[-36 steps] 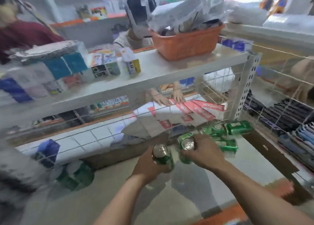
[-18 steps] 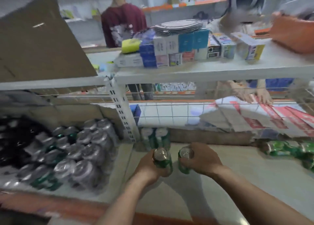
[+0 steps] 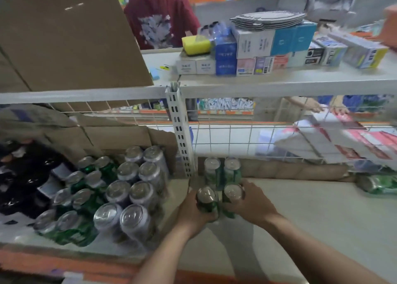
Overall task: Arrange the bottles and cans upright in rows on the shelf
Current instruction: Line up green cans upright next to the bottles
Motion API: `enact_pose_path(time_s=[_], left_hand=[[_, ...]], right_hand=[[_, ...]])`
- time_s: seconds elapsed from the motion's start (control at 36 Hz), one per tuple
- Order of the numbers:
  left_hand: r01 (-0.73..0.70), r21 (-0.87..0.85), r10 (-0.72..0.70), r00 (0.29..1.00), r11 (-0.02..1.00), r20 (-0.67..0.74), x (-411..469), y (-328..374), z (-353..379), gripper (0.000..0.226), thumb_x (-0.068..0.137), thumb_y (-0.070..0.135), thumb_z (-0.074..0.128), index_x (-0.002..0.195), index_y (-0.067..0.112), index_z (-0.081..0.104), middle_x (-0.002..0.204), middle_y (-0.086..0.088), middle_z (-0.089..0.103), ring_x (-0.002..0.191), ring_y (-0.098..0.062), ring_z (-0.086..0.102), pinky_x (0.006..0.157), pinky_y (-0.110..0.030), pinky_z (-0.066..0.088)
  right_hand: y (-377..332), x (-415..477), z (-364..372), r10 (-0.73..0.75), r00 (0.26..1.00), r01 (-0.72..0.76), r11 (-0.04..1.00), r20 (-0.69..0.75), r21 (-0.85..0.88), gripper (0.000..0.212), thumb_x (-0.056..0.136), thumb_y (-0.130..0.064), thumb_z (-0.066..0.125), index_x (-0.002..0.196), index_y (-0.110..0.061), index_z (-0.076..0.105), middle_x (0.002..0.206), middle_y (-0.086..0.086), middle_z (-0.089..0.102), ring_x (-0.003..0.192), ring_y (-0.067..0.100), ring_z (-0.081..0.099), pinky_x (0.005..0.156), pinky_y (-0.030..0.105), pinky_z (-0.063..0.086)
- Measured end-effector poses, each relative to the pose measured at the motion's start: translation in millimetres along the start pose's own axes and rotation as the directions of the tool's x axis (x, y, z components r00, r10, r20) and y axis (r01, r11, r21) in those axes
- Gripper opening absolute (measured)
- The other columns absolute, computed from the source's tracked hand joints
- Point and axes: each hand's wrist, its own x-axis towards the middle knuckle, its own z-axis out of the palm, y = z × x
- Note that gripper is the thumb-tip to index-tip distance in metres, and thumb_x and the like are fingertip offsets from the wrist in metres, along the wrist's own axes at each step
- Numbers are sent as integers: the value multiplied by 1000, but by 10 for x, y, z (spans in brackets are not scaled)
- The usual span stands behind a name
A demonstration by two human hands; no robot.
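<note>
My left hand (image 3: pixel 194 216) grips a green can (image 3: pixel 206 200) held upright, and my right hand (image 3: pixel 251 206) grips a second green can (image 3: pixel 233 194) beside it. Both sit low over the white shelf (image 3: pixel 311 215), just in front of two upright green cans (image 3: pixel 222 172) standing at the back left corner by the wire grid. To the left of the perforated post (image 3: pixel 180 133), silver cans (image 3: pixel 133 195) and green cans (image 3: pixel 86 197) stand upright in rows. More green cans (image 3: pixel 378 184) lie on their sides at the far right of the shelf.
Dark bottles (image 3: pixel 25 176) fill the far left. A brown carton (image 3: pixel 64 36) leans above them. Small boxes (image 3: pixel 268 51) and a yellow sponge crowd the upper shelf. A person in a maroon shirt (image 3: pixel 159 19) stands behind; another person's hands (image 3: pixel 318 106) work beyond the grid.
My view swung left from the lying cans to the shelf's left corner. Both hands carried their cans forward and lower, close behind the two standing cans.
</note>
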Motion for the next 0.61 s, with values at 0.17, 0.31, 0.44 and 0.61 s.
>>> enact_pose_path(time_s=[0.17, 0.31, 0.44, 0.61], left_hand=[[-148, -45, 151, 987, 988, 60, 204, -56, 118, 58, 68, 9, 83, 96, 56, 65, 98, 23, 75, 94, 2, 69, 78, -19, 57], [-160, -111, 166, 985, 981, 47, 313, -103, 154, 56, 68, 16, 85, 112, 45, 64, 108, 17, 75, 102, -5, 71, 87, -42, 60], [-182, -117, 181, 983, 976, -22, 366, -48, 185, 74, 69, 13, 88, 114, 63, 56, 110, 23, 73, 107, -5, 69, 89, -33, 57], [-185, -67, 186, 982, 980, 15, 475, -71, 172, 61, 64, 24, 87, 106, 59, 61, 100, 25, 73, 100, -6, 70, 88, -41, 60]], right_hand=[[-24, -127, -56, 108, 985, -120, 988, 131, 92, 38, 69, -31, 86, 91, -29, 56, 89, -9, 67, 78, 6, 64, 68, 27, 54], [117, 36, 152, 122, 988, -126, 991, 91, 39, 66, 50, -49, 83, 110, -31, 62, 100, -10, 73, 85, 8, 69, 73, 31, 59], [110, 128, 198, 159, 987, -160, 986, 27, 56, 58, 52, -42, 81, 105, -28, 63, 93, -8, 72, 78, 11, 68, 65, 30, 57], [77, 226, 207, 191, 981, -187, 978, -35, 89, 53, 54, -32, 84, 103, -27, 67, 91, -7, 72, 80, 14, 68, 67, 28, 52]])
